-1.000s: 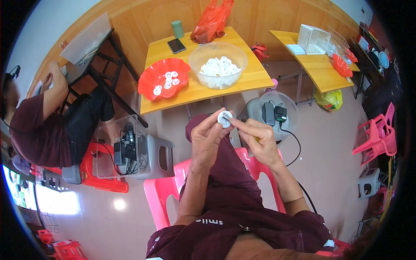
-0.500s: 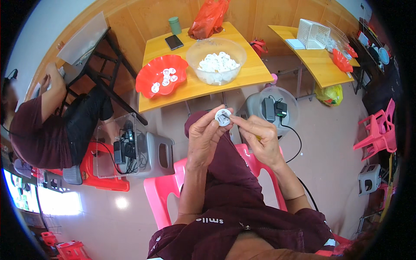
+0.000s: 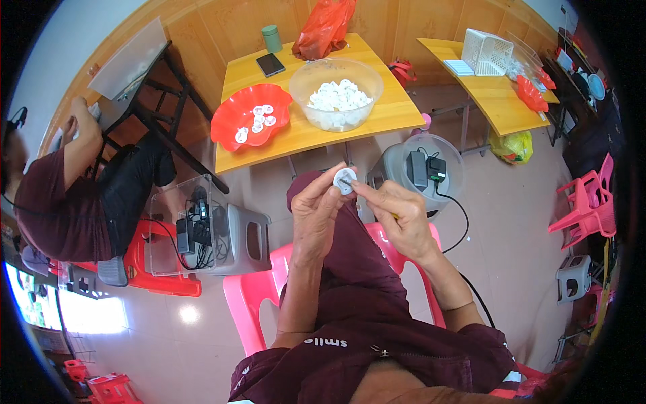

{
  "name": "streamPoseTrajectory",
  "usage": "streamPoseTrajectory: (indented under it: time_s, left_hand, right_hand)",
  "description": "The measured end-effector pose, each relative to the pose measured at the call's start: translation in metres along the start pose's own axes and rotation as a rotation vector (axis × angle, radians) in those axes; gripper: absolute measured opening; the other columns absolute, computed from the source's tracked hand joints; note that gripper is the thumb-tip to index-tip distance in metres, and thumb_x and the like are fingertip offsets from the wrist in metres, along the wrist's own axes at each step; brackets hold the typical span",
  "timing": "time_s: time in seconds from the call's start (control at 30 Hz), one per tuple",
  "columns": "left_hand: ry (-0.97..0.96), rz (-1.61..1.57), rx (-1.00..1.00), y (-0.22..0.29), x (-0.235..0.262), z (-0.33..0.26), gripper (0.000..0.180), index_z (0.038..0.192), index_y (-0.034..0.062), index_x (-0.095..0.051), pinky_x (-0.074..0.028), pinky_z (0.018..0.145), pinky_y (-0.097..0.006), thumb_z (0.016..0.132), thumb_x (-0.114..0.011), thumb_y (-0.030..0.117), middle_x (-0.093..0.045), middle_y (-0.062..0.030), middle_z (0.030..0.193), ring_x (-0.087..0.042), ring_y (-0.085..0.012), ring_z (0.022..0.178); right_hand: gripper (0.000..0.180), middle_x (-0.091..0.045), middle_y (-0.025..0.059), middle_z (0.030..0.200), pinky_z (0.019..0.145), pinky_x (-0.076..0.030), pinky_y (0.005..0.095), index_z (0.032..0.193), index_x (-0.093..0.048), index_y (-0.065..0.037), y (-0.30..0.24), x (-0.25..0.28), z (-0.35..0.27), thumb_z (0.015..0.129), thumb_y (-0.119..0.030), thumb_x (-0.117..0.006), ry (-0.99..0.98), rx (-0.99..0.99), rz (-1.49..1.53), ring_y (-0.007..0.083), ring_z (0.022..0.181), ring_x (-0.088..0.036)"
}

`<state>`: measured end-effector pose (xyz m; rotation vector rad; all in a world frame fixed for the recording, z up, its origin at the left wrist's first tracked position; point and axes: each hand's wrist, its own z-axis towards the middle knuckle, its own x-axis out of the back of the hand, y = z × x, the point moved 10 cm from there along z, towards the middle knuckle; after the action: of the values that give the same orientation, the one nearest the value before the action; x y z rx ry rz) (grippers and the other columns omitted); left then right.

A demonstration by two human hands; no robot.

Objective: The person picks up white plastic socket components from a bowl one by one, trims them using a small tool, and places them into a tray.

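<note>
Head view, seen from close by: left hand (image 3: 315,219) pinches a white disc (image 3: 343,175) above the lap (image 3: 360,286), right hand (image 3: 407,219) grips a yellow-handled tool (image 3: 396,215) against it; white lettering (image 3: 326,343) marks the maroon top (image 3: 417,370)

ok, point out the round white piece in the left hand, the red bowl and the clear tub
Round white piece (image 3: 345,173): head view, upper part of its face.
Red bowl (image 3: 229,113): head view, bare inside on its left.
Clear tub (image 3: 324,72): head view, inner far wall.
</note>
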<state>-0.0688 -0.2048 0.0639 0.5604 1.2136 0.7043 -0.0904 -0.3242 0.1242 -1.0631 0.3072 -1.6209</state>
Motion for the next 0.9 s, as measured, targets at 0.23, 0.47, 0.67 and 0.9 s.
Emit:
streamPoseTrajectory:
  time_s: [0.23,0.47,0.67,0.9]
  left_hand:
    - [0.051,0.271,-0.154,0.007,0.011,-0.002,0.034,0.119,-0.0045,-0.05,-0.048,0.087,-0.032,0.088,-0.053,0.008,-0.056,-0.019,0.114,-0.058,-0.0222,0.1]
    - [0.052,0.233,-0.072,-0.005,0.012,0.003,0.034,0.121,-0.0047,-0.048,-0.049,0.086,-0.032,0.088,-0.051,0.007,-0.055,-0.0203,0.115,-0.059,-0.0232,0.099]
    - [0.036,-0.018,0.03,-0.012,0.005,0.005,0.036,0.122,-0.0042,-0.045,-0.049,0.087,-0.033,0.089,-0.05,0.006,-0.053,-0.0222,0.117,-0.059,-0.0249,0.1]
    - [0.03,-0.017,0.029,-0.01,0.004,0.004,0.036,0.121,-0.0047,-0.046,-0.049,0.087,-0.034,0.088,-0.051,0.005,-0.052,-0.0231,0.117,-0.058,-0.0257,0.101]
  right_hand:
    - [0.042,-0.039,0.0053,0.059,0.042,-0.036,0.0305,0.111,-0.063,-0.014,-0.017,-0.003,-0.005,0.073,0.003,-0.057,0.007,0.048,-0.367,0.0183,0.048,-0.044]
    - [0.042,-0.038,0.0049,0.061,0.04,-0.037,0.0324,0.111,-0.062,-0.015,-0.021,-0.002,-0.006,0.072,0.0,-0.06,0.019,0.013,-0.51,0.019,0.046,-0.045]
    - [0.041,-0.045,0.0068,0.066,0.041,-0.043,0.0354,0.116,-0.058,-0.019,-0.019,0.006,-0.007,0.077,-0.006,-0.059,-0.012,-0.016,-0.418,0.0239,0.049,-0.054]
    - [0.042,-0.045,0.0067,0.066,0.041,-0.044,0.0352,0.116,-0.058,-0.019,-0.017,0.002,-0.007,0.076,-0.006,-0.059,-0.006,-0.011,-0.416,0.0239,0.048,-0.054]
